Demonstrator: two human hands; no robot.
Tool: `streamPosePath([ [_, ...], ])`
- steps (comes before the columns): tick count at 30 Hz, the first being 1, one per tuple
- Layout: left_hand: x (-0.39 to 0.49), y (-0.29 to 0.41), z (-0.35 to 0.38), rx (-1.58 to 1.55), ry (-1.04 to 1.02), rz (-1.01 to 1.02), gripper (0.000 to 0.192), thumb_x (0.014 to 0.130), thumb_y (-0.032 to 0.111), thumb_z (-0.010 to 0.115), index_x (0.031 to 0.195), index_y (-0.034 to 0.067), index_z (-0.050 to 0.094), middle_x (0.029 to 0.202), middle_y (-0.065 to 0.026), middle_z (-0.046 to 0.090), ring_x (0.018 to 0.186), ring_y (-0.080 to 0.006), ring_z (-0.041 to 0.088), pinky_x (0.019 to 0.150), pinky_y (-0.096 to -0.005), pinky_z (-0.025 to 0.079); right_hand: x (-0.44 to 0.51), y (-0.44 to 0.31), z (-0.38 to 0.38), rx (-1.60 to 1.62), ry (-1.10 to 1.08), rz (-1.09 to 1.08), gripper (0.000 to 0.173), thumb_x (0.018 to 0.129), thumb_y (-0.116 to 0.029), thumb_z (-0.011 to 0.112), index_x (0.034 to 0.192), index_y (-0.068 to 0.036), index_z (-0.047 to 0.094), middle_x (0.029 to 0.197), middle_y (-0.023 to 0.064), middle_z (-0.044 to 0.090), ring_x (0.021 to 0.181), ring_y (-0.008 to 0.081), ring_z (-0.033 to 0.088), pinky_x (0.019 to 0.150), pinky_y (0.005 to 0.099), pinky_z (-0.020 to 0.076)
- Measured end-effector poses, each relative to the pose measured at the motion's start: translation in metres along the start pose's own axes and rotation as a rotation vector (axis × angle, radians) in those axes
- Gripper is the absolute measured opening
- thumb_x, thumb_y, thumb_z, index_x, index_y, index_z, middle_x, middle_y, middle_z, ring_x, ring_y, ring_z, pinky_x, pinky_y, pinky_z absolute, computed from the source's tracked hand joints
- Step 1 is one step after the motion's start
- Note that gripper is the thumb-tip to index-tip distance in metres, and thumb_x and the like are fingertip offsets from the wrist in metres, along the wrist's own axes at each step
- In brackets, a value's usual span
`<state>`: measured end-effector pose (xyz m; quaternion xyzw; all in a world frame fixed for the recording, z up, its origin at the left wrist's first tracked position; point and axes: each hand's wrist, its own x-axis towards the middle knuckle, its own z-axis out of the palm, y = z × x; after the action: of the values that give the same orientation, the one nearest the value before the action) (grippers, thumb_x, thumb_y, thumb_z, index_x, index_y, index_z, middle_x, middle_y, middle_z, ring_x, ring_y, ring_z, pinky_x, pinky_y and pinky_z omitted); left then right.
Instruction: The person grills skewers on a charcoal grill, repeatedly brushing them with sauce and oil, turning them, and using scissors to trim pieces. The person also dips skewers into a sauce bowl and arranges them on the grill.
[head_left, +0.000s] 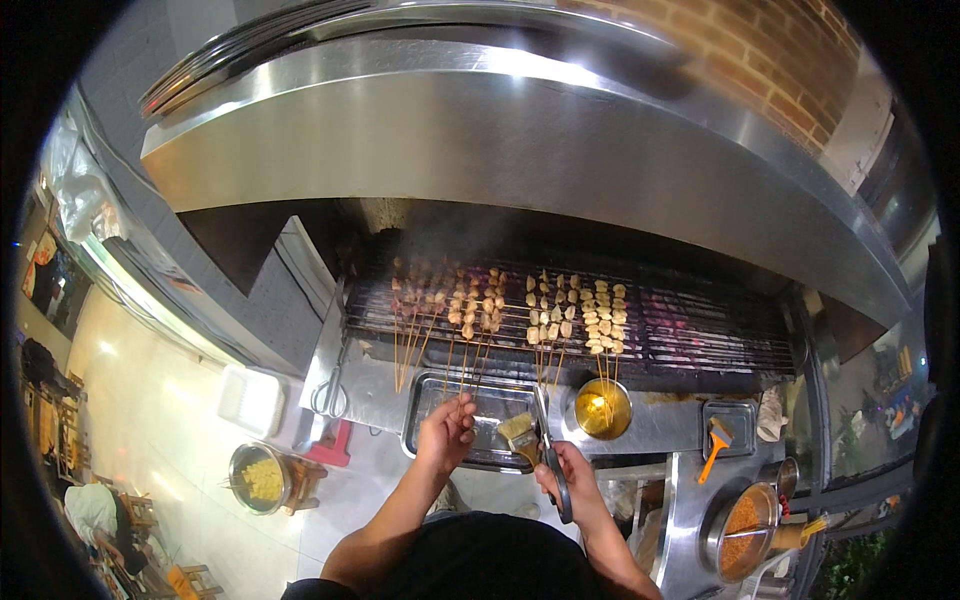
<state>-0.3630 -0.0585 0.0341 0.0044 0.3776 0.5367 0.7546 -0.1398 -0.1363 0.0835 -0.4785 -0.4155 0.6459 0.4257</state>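
Observation:
My left hand (445, 433) pinches the lower ends of bamboo skewers (463, 367) at the front of the charcoal grill (705, 352). Browned meat pieces (471, 307) are threaded on these skewers and lie over the grate. In my right hand (574, 476) are a flat basting brush (517, 429) with pale bristles and a metal tool with black handles (559, 472), either scissors or tongs. Beneath both hands is a shallow metal tray (427, 397). Paler skewered pieces (604, 315) lie farther right, their sticks reaching over a metal bowl of yellow liquid (589, 412).
A steel hood (465, 142) overhangs the grill. On the right are a small tray (739, 420) with an orange-handled brush (716, 448) and a pot of reddish seasoning (739, 525). At left, a bowl of yellow food (259, 480) stands on a wooden stool (304, 484), near a white basket (247, 401).

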Motion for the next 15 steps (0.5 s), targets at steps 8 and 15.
streamPosePath([
  [8,-0.024,-0.006,-0.017,0.067,-0.142,0.035,0.025,0.092,0.023,0.057,0.112,0.009,0.058,0.059,0.0037,0.045,0.052,-0.0098,0.039,0.05,-0.0235,0.03,-0.002,0.002,0.002,-0.028,0.014,-0.021,0.037,0.085,-0.01,0.07,0.113,0.0,0.049,0.085,-0.0041,0.042,0.077,0.0045,0.045,0.068,0.0186,0.0398],
  [15,-0.064,-0.016,-0.004,0.24,-0.182,0.096,0.02,0.094,0.013,0.054,0.108,0.0,0.062,0.06,0.0001,0.049,0.051,-0.0088,0.04,0.049,-0.0223,0.03,0.013,-0.014,0.001,-0.257,-0.001,-0.13,0.043,0.084,-0.016,0.071,0.116,0.001,0.047,0.087,0.003,0.058,0.078,0.0089,0.053,0.07,0.0239,0.0438],
])
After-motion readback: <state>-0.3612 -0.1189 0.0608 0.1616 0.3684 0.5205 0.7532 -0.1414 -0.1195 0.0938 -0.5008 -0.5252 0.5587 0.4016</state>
